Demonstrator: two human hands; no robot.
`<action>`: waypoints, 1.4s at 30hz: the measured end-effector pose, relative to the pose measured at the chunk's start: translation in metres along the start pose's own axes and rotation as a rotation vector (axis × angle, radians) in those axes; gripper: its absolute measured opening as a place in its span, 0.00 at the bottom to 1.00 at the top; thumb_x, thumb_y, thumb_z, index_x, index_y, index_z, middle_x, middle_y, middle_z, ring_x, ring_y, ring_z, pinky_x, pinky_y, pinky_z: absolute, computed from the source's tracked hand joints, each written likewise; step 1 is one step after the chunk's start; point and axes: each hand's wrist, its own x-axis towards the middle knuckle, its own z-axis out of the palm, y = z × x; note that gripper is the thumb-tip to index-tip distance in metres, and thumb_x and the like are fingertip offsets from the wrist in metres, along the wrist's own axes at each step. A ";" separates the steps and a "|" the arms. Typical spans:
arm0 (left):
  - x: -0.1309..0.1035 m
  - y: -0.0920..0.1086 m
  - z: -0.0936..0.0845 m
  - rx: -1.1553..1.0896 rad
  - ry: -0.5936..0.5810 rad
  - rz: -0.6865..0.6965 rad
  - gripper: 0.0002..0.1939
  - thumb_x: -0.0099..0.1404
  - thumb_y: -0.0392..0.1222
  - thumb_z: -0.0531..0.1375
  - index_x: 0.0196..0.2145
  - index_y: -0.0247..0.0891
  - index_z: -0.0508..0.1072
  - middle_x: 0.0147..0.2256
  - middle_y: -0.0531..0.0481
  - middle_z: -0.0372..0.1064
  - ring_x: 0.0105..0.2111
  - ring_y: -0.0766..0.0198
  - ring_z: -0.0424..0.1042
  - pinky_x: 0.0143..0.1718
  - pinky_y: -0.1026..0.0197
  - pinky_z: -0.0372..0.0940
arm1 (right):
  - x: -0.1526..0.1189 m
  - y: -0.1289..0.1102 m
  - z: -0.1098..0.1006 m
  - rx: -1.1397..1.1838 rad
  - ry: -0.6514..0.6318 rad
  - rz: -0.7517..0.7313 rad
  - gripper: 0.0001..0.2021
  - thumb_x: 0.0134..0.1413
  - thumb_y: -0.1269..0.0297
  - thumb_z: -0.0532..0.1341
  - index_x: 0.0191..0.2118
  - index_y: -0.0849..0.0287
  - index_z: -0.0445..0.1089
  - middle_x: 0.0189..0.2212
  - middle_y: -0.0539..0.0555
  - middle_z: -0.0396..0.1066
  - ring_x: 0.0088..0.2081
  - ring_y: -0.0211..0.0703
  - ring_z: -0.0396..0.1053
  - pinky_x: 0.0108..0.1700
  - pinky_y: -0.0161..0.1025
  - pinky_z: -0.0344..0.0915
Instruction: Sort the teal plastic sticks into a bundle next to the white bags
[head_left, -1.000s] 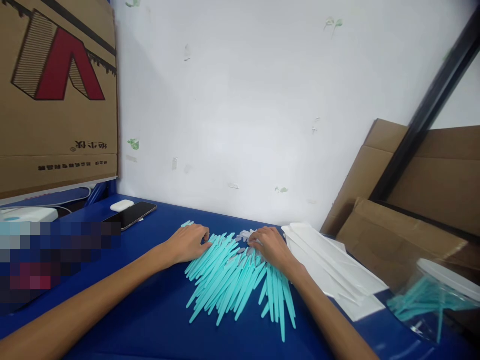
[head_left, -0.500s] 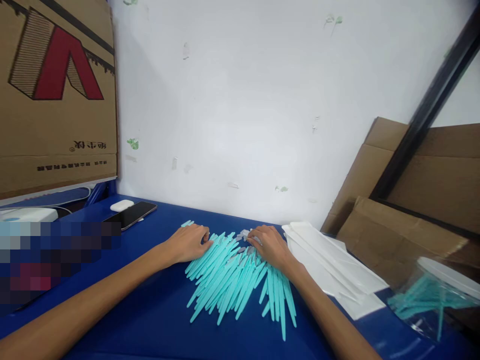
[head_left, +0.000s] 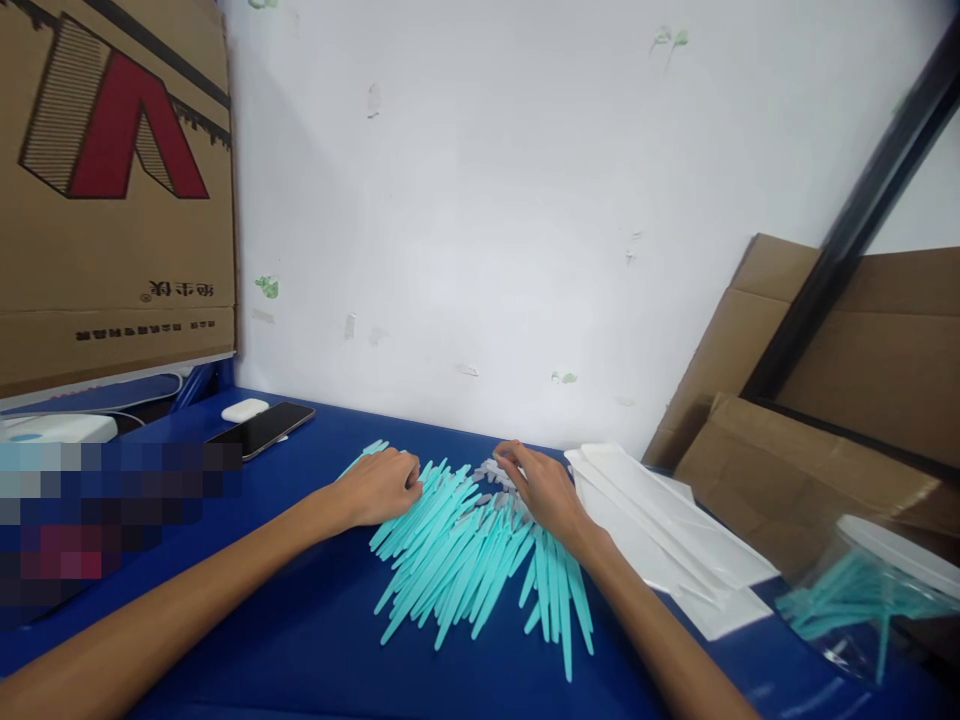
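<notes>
Both hands work low over the table in the head view, palms turned down; your left hand has its fingers curled in, thumb close to them; I can't tell from here whether it grips anything; turquoise sticks show beyond its far side and also by its thumb, so it sits right at the left edge of the pile; your right hand has thumb and forefinger bent toward each other, tips near meeting; I can't tell whether a piece is between them; its fingertips are over or just beside the small grey pieces, which lie at the far end of the pile, between your two hands.

Main pile lies flat on the blue table, sticks fanned with their tapered ends toward you, many overlapping; a smaller bunch splays out below your right wrist, partly hidden by it.

Right of your right hand: white sheets or packets, stacked loosely, overlapping; further right, a clear tub with a white lid, more turquoise sticks inside; brown cardboard behind it.

Left, well apart from the pile: dark phone lying flat, small white case just beside it; large printed carton above; white wall behind everything.
</notes>
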 end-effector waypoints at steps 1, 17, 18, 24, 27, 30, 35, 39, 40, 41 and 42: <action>0.000 0.000 0.000 0.000 0.001 -0.005 0.09 0.63 0.42 0.52 0.30 0.41 0.70 0.28 0.48 0.74 0.29 0.55 0.71 0.25 0.59 0.54 | 0.000 -0.001 0.000 0.019 0.007 -0.013 0.12 0.70 0.60 0.48 0.49 0.54 0.66 0.35 0.51 0.76 0.34 0.42 0.73 0.32 0.36 0.64; 0.000 0.007 -0.012 -0.025 0.092 -0.041 0.16 0.69 0.48 0.48 0.40 0.42 0.74 0.32 0.46 0.75 0.33 0.54 0.73 0.28 0.60 0.55 | -0.002 -0.004 0.004 0.075 0.024 -0.100 0.15 0.67 0.61 0.53 0.55 0.54 0.69 0.40 0.54 0.77 0.41 0.46 0.74 0.43 0.42 0.71; 0.000 0.008 -0.013 -0.034 0.105 -0.044 0.17 0.70 0.49 0.47 0.41 0.42 0.73 0.31 0.47 0.75 0.32 0.55 0.72 0.28 0.60 0.55 | -0.002 -0.004 0.004 0.076 0.029 -0.109 0.14 0.67 0.61 0.53 0.53 0.54 0.70 0.40 0.54 0.77 0.41 0.46 0.75 0.43 0.42 0.71; -0.003 0.014 -0.018 -0.176 0.149 0.102 0.19 0.73 0.50 0.43 0.44 0.43 0.72 0.35 0.49 0.76 0.34 0.58 0.73 0.33 0.61 0.59 | -0.001 -0.009 0.001 0.084 0.059 -0.133 0.12 0.67 0.63 0.54 0.51 0.54 0.72 0.42 0.54 0.77 0.43 0.45 0.74 0.45 0.42 0.69; -0.006 0.018 -0.018 -0.179 0.151 0.157 0.19 0.72 0.53 0.47 0.46 0.43 0.72 0.38 0.49 0.76 0.36 0.58 0.73 0.35 0.61 0.60 | -0.001 -0.009 0.002 0.103 0.062 -0.138 0.12 0.67 0.64 0.55 0.51 0.54 0.71 0.42 0.53 0.76 0.43 0.44 0.74 0.44 0.40 0.70; -0.007 0.020 -0.016 -0.165 0.168 0.227 0.20 0.73 0.53 0.46 0.46 0.42 0.74 0.40 0.47 0.75 0.38 0.58 0.73 0.38 0.60 0.61 | -0.001 -0.008 0.004 0.115 0.062 -0.150 0.13 0.67 0.64 0.54 0.53 0.53 0.71 0.43 0.54 0.76 0.44 0.45 0.73 0.44 0.41 0.70; -0.002 0.017 -0.011 -0.124 0.186 0.285 0.22 0.74 0.51 0.43 0.43 0.42 0.74 0.35 0.48 0.74 0.35 0.60 0.72 0.36 0.62 0.60 | -0.001 -0.007 0.006 0.125 0.065 -0.194 0.14 0.66 0.65 0.55 0.55 0.51 0.70 0.43 0.53 0.76 0.44 0.45 0.73 0.44 0.42 0.70; -0.002 0.015 -0.008 -0.069 0.197 0.331 0.21 0.75 0.49 0.43 0.42 0.41 0.74 0.33 0.49 0.73 0.33 0.62 0.72 0.32 0.63 0.58 | -0.002 -0.012 0.009 0.122 0.058 -0.222 0.13 0.65 0.66 0.56 0.53 0.52 0.71 0.42 0.53 0.77 0.42 0.45 0.74 0.44 0.42 0.70; -0.002 0.016 -0.008 -0.050 0.199 0.341 0.20 0.75 0.49 0.44 0.42 0.42 0.74 0.33 0.50 0.73 0.33 0.62 0.71 0.31 0.63 0.57 | -0.002 -0.014 0.011 0.118 0.058 -0.239 0.13 0.65 0.67 0.56 0.53 0.52 0.71 0.42 0.53 0.77 0.42 0.45 0.73 0.43 0.42 0.70; -0.003 0.017 -0.007 -0.029 0.203 0.351 0.19 0.75 0.48 0.45 0.42 0.42 0.74 0.32 0.50 0.72 0.32 0.62 0.71 0.30 0.63 0.56 | -0.003 -0.016 0.012 0.109 0.061 -0.256 0.13 0.65 0.67 0.56 0.52 0.52 0.71 0.42 0.53 0.77 0.41 0.44 0.73 0.42 0.42 0.69; -0.004 0.018 -0.007 -0.008 0.209 0.359 0.19 0.75 0.48 0.45 0.42 0.42 0.74 0.32 0.51 0.72 0.31 0.62 0.71 0.29 0.63 0.54 | -0.003 -0.019 0.014 0.100 0.069 -0.274 0.13 0.66 0.68 0.56 0.53 0.52 0.71 0.41 0.53 0.76 0.40 0.44 0.73 0.42 0.42 0.69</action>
